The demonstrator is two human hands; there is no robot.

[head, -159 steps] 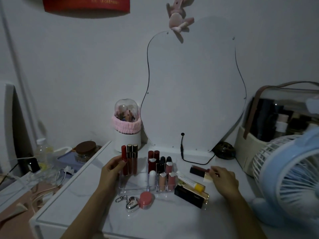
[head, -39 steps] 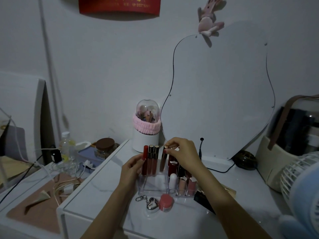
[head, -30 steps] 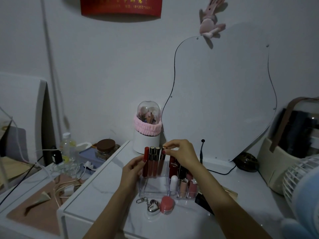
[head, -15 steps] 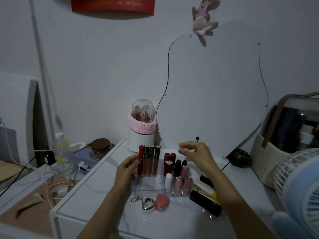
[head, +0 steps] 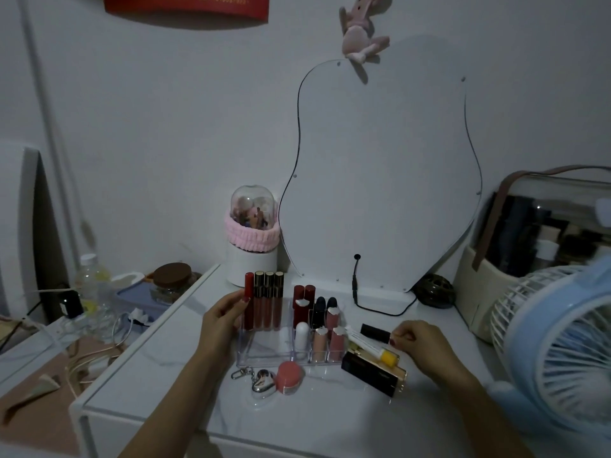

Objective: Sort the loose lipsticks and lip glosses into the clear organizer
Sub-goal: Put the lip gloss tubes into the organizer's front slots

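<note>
The clear organizer (head: 264, 353) stands on the white table, with several tall lip glosses (head: 264, 300) upright in its back left and several lipsticks (head: 325, 325) in its right cells. My left hand (head: 223, 320) rests against the organizer's left side, fingers touching the red gloss tube. My right hand (head: 418, 343) is to the organizer's right, its fingertips pinched at the end of a black lipstick tube (head: 375, 332) lying on the table. A white tube with a yellow cap (head: 370, 347) and a black and gold box (head: 373, 373) lie just in front of that hand.
A pink round pot (head: 288, 377) and a silver heart keychain (head: 261, 383) lie before the organizer. Behind stand a domed brush holder (head: 253, 249), a curvy mirror (head: 380, 180) and its cable (head: 380, 310). A blue fan (head: 558, 345) and a cosmetic case (head: 542, 246) crowd the right.
My right hand let go of a gloss it stood in the organizer's back row, then moved right and down to the black lipstick tube on the table. My left hand stayed at the organizer.
</note>
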